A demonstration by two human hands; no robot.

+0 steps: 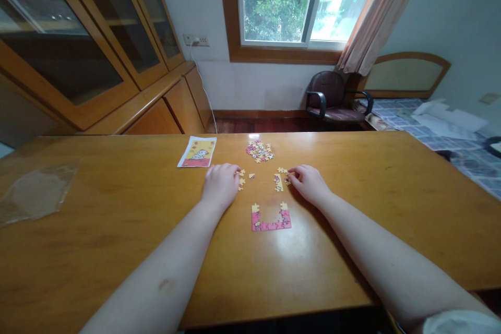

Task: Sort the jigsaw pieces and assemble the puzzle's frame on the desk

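Forearms: bare, extended over the wooden surface.
Left grip: curled beside yellow puzzle pieces; cannot tell if it holds one.
U-shaped section: to its right, nearer the camera, long axis sideways.
Joined strip: long axis pointing away, just left of the nearer right grip.
Right grip: thumb and forefinger almost together at a small piece; hold unclear.
Right sleeve: cut off.
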